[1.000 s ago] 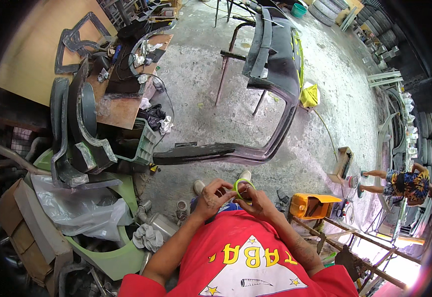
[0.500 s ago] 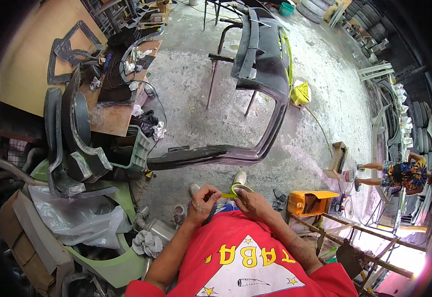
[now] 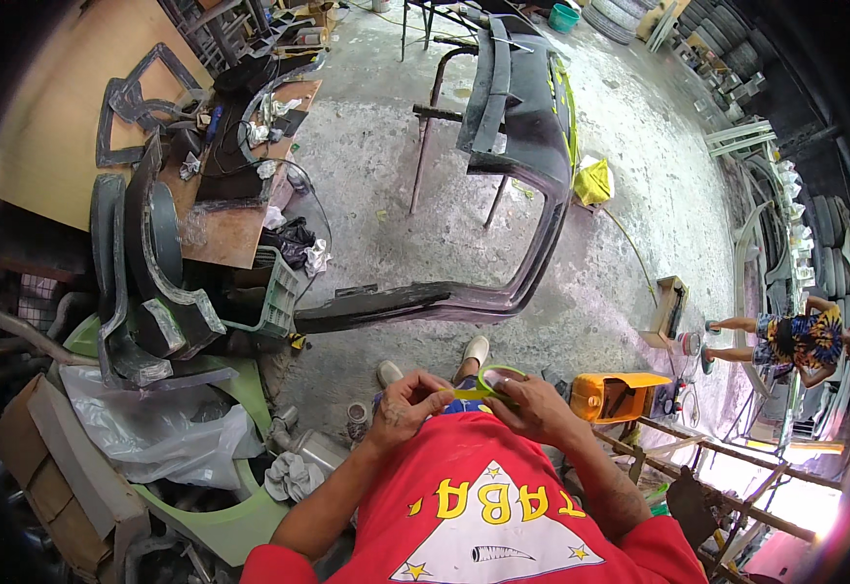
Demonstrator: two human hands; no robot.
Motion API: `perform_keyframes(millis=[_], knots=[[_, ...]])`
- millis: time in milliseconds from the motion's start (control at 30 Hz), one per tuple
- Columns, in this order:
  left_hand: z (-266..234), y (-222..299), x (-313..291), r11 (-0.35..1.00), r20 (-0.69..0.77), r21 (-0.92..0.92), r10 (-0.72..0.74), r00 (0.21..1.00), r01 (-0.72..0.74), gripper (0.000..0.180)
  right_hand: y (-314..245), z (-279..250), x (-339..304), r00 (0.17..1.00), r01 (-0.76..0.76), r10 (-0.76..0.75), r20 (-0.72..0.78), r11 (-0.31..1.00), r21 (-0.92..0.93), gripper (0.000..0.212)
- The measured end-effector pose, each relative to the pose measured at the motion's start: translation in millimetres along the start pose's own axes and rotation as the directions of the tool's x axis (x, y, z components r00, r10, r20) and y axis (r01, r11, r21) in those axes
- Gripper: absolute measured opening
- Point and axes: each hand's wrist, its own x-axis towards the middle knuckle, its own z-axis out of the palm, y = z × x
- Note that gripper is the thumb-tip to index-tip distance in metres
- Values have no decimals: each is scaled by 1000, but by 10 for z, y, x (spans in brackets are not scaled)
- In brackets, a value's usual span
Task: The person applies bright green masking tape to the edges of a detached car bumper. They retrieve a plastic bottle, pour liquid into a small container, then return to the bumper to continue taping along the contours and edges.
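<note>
A roll of yellow-green masking tape (image 3: 505, 374) is gripped by my right hand (image 3: 534, 409), its ring standing up past the fingers. From it a short strip of tape (image 3: 468, 394) stretches across to my left hand (image 3: 410, 407), which pinches the free end between thumb and fingers. Both hands are close together in front of my red shirt, above my shoes. Ahead of them a dark car bumper (image 3: 425, 302) rests with its long curved end toward me and its far part on a metal stand (image 3: 427, 146).
To my left are a wooden table (image 3: 225, 229) with black parts, a green crate (image 3: 274, 297) and a light green car panel (image 3: 206, 521). On the right stand a cut orange container (image 3: 612, 397) and a rusty metal frame (image 3: 717, 453). Another person (image 3: 800, 341) stands far right.
My hands have moved slightly right, with the roll turned up more into view. The tape strip still spans between them.
</note>
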Motion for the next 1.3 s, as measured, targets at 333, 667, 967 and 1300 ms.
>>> perform_keyframes(millis=[333, 667, 967, 1300], knots=[[221, 861, -565, 989, 226, -148, 26, 974, 8, 11, -832, -694, -412, 982, 181, -182, 42, 983, 31, 10], [-433, 923, -742, 892, -239, -249, 322, 916, -378, 14, -523, -1220, -738, 986, 143, -114, 125, 956, -254, 13], [-2473, 833, -677, 904, -742, 360, 427, 517, -230, 20, 956, -1479, -171, 948, -235, 200, -249, 965, -118, 31], [-1334, -1741, -576, 961, -821, 253, 153, 549, 110, 22, 2755, -1888, 2221, 934, 87, -101, -344, 995, -55, 18]])
